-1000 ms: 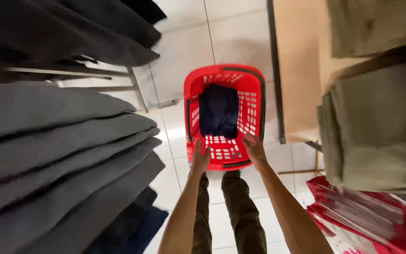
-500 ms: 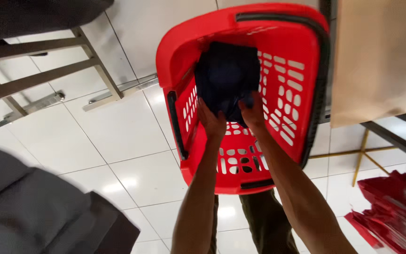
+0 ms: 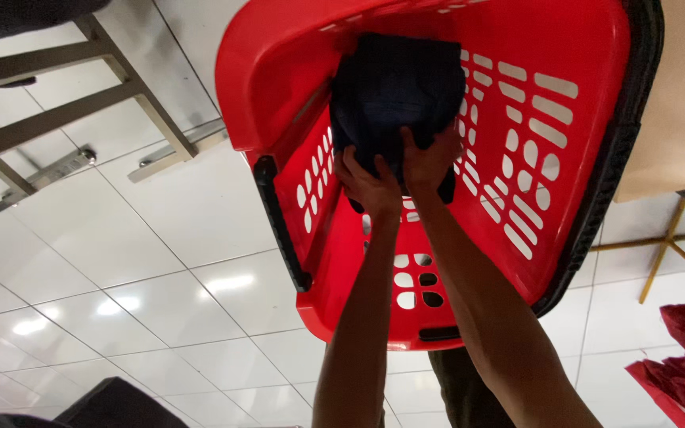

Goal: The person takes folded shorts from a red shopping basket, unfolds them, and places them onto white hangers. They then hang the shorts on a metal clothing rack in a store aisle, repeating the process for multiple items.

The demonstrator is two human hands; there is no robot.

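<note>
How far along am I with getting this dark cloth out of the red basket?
Done: both hands are inside the red basket on the white tiled floor. In hand: the left hand and right hand both grip the near edge of the dark navy folded cloth. Left: the cloth lies fully inside the basket, not yet lifted over its rim.

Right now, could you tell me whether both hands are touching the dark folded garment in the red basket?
Touching. The head view shows the left hand and right hand both gripping the dark garment's near edge inside the red basket.
</note>
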